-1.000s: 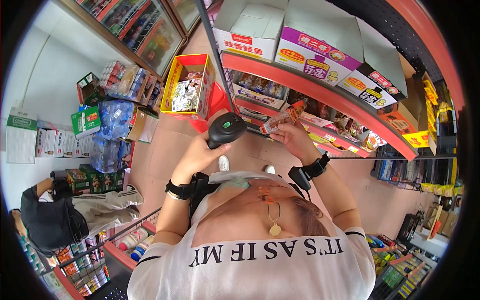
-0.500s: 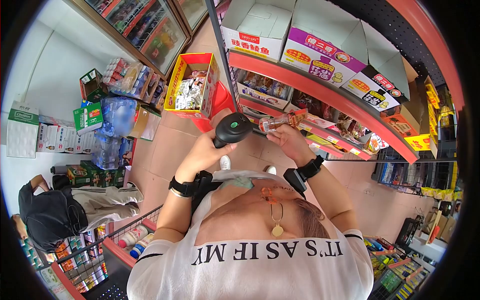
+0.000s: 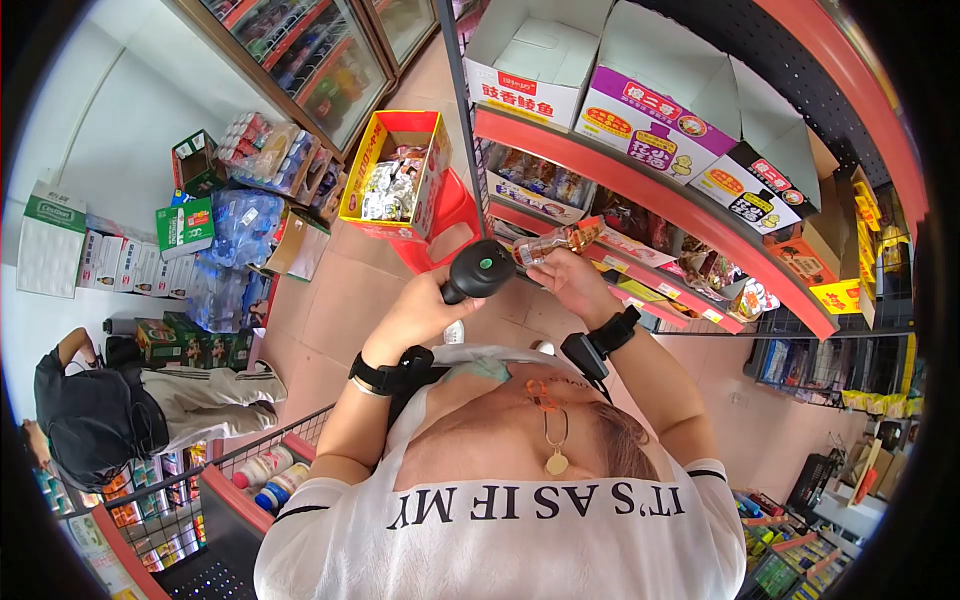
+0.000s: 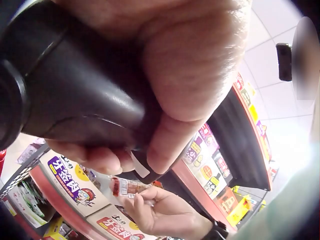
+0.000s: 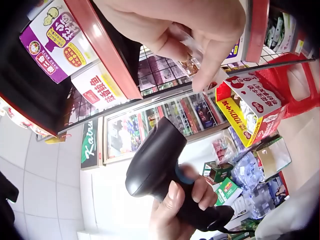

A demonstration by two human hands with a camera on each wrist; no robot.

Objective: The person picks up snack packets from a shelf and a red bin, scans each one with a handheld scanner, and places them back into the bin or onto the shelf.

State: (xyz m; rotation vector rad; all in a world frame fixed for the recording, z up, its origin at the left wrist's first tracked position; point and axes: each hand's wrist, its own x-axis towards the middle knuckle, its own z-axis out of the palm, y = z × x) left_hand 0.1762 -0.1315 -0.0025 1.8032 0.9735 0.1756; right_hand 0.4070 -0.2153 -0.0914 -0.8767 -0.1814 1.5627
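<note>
Gripping a black barcode scanner (image 3: pixel 478 270) by its handle, the left hand (image 3: pixel 415 315) has all fingers wrapped round it. Right hand (image 3: pixel 572 285) pinches a small snack packet (image 3: pixel 552 241) between thumb and fingers, just in front of the red shelf (image 3: pixel 640 188). Scanner head sits close beside the packet. Yellow box (image 3: pixel 352 170) of snacks stands left of the shelf.

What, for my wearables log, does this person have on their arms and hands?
Short white sleeves with a black hem band; forearms bare. The left hand is ungloved, its wrist wearing a black strap, a black camera box and a silver bangle. The right hand, also ungloved, has a matching strap and camera box.
</note>
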